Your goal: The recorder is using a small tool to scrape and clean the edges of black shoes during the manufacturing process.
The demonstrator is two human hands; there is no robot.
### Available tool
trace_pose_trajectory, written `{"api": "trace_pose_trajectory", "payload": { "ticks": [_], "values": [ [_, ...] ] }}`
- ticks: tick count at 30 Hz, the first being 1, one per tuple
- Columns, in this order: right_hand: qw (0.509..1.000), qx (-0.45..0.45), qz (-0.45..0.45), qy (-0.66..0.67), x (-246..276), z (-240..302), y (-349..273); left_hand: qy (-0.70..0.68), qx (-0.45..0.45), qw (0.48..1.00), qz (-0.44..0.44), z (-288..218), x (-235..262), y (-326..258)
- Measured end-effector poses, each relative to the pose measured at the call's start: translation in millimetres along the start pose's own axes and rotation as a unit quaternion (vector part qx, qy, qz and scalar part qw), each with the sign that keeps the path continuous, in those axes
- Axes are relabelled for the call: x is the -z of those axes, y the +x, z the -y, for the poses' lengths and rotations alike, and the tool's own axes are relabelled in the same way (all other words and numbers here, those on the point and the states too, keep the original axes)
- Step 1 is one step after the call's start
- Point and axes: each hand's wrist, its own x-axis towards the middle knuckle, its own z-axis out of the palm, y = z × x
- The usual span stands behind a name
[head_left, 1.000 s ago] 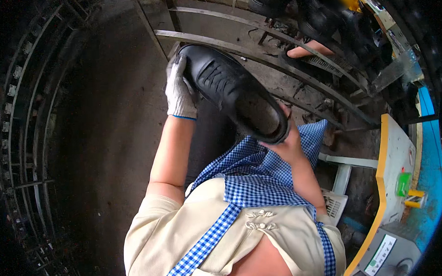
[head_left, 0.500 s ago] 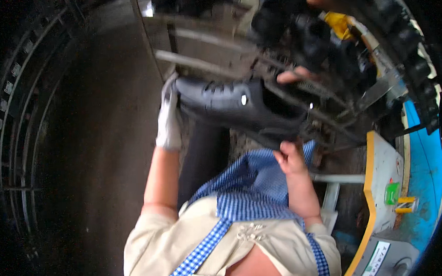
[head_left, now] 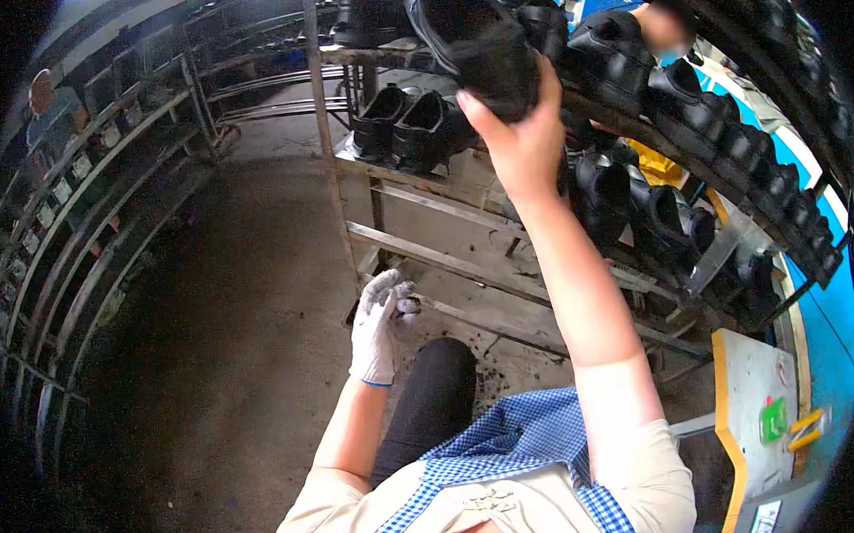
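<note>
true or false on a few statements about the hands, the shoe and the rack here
1. The right hand holds a black shoe raised up by the rack. True.
2. The left hand grips the same shoe. False: it hangs low, apart from the shoe, holding nothing.
3. The left hand wears a white glove. True.
4. The right hand is gloved too. False: it is bare.
5. The rack holds only white shoes. False: the shoes on the rack are black.

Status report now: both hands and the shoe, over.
Right hand grips black shoe, raised at rack. Left hand gloved, empty, hanging low. Nothing blocking.
</note>
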Motion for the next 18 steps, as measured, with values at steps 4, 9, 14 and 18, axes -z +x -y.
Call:
{"api": "trace_pose_trajectory", "payload": {
  "ticks": [4,9,14,18],
  "values": [
    [0.975,-0.091,0.054,-0.197,-35,-16,31,0.032,-0.027,0.999,-0.011,-16,2,17],
    [0.972,-0.096,0.055,-0.205,-45,-64,40,0.123,-0.114,0.985,0.042,-60,-18,61],
    [0.975,-0.094,0.134,0.150,-12,-50,-28,0.342,-0.308,0.885,0.073,-123,-62,131],
    [0.940,-0.207,0.215,0.167,32,-28,-96,0.556,-0.551,0.622,-0.004,-174,-125,202]
  ]
}}
